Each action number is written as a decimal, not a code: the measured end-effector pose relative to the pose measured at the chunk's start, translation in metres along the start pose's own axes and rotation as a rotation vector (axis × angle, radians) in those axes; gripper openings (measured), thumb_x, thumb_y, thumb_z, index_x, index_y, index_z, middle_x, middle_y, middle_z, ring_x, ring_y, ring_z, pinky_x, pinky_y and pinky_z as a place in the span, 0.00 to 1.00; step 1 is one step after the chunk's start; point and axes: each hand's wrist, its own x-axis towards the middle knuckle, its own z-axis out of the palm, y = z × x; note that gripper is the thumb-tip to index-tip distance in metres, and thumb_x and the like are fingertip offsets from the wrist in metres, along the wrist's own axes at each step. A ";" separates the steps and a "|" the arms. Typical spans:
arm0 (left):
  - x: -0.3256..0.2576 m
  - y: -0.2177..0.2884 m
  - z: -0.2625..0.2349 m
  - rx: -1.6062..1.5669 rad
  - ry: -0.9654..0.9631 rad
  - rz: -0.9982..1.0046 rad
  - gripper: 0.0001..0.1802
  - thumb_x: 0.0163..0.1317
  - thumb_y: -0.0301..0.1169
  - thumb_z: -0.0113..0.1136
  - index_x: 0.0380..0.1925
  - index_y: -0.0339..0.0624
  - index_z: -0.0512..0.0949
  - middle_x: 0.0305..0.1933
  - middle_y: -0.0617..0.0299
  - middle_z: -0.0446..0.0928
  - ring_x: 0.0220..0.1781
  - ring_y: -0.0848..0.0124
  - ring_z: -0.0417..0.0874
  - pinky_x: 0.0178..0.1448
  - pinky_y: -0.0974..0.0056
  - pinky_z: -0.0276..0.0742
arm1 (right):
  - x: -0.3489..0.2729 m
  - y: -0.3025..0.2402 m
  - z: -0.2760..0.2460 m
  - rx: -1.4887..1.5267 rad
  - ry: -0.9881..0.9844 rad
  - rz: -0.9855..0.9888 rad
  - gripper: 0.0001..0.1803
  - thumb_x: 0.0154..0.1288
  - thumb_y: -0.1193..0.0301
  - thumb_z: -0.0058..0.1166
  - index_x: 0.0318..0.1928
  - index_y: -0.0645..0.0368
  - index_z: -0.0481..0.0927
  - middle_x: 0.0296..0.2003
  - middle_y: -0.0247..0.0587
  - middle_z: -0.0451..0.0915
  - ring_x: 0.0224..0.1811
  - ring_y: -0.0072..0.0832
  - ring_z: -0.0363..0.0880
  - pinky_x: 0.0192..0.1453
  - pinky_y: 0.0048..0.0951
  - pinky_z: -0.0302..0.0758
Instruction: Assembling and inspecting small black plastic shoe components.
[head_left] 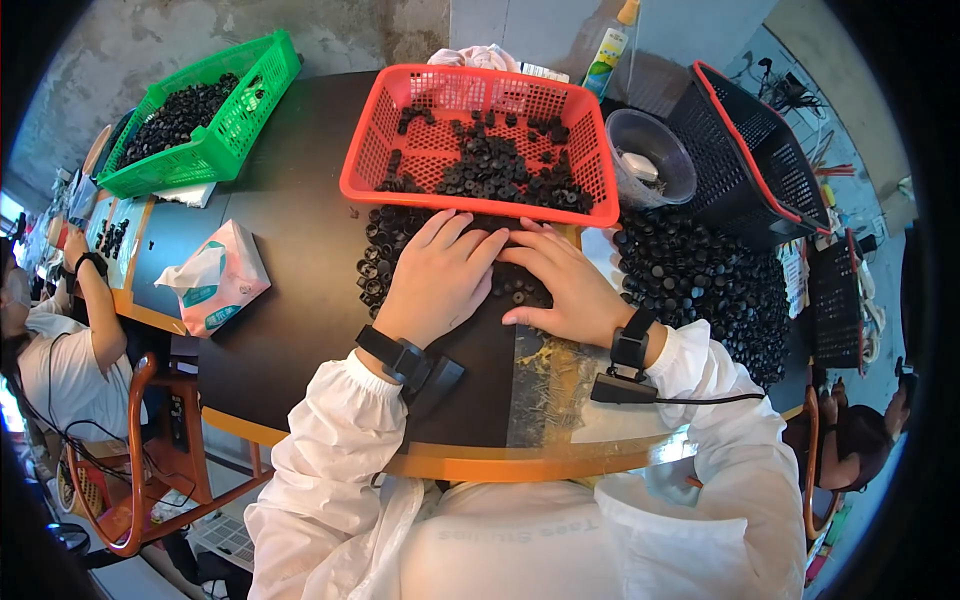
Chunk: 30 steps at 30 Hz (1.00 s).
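My left hand (pixel 440 275) lies palm down over small black plastic parts (pixel 380 262) heaped on the table in front of the red basket (pixel 602 190). Its fingers are stretched out, fingertips close to the basket's near rim. Beside it my right hand (pixel 572 290) is also open, fingers extended and thumb held apart. The two hands' fingertips nearly meet, and a few ring-shaped black parts (pixel 518 293) show between them. What lies under the palms is hidden. More loose black parts (pixel 490 165) sit inside the red basket.
A big pile of black round caps (pixel 690 275) spreads on the right, by a clear bucket (pixel 650 135) and a black basket with red rim (pixel 745 150). At left stand a tissue pack (pixel 232 275) and a green basket (pixel 215 150) of black parts. Other people sit both sides.
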 end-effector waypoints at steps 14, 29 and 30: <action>0.007 0.007 -0.013 0.061 0.317 -0.197 0.13 0.48 0.26 0.69 0.34 0.46 0.78 0.43 0.63 0.78 0.51 0.60 0.78 0.55 0.56 0.72 | 0.108 0.073 -0.071 -0.052 -0.084 0.033 0.33 0.70 0.49 0.49 0.67 0.54 0.68 0.66 0.58 0.65 0.68 0.51 0.66 0.72 0.44 0.63; 0.003 -0.020 -0.007 0.170 0.338 -0.321 0.11 0.53 0.25 0.67 0.31 0.43 0.72 0.40 0.65 0.81 0.47 0.61 0.81 0.53 0.56 0.73 | 0.133 0.073 -0.037 -0.120 -0.558 -0.220 0.17 0.73 0.56 0.49 0.51 0.54 0.79 0.49 0.43 0.74 0.54 0.42 0.70 0.62 0.41 0.67; 0.003 -0.021 -0.007 0.187 0.347 -0.315 0.10 0.53 0.25 0.66 0.32 0.43 0.73 0.40 0.64 0.81 0.46 0.61 0.81 0.53 0.57 0.74 | 0.131 0.078 -0.039 -0.106 -0.548 -0.248 0.17 0.73 0.56 0.48 0.50 0.54 0.80 0.48 0.43 0.75 0.53 0.41 0.70 0.62 0.41 0.67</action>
